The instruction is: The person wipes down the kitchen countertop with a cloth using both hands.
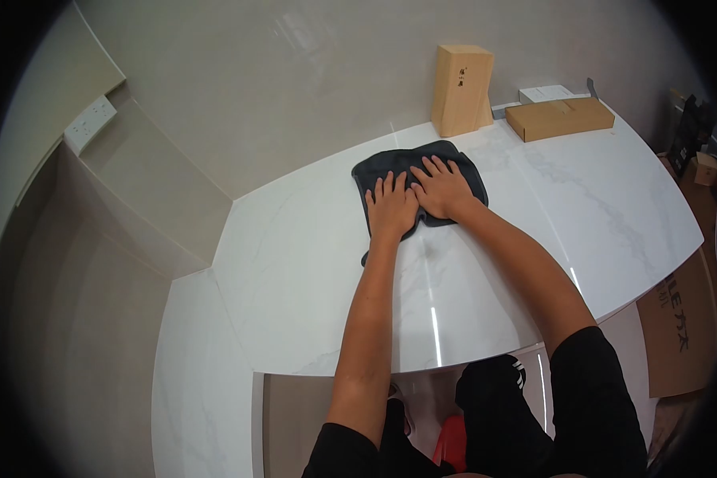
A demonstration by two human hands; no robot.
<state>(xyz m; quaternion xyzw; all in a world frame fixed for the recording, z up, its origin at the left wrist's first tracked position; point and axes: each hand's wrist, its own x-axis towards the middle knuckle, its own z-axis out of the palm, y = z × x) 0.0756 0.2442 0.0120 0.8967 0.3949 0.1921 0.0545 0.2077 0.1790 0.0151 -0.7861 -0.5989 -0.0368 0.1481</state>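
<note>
Though atop one dark cloth, two open hands, palms down, fingers slightly apart, without grip.

The only view looks from the person's head, forward and steeply down over the counter, near enough that both arms reach in from the bottom edge; its wide round lens bends straight edges and darkens corners.

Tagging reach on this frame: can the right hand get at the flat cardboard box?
Probably yes, with some stretch: the right hand rests on the dark cloth, and beyond it only bare counter lies before the cardboard box.
</note>
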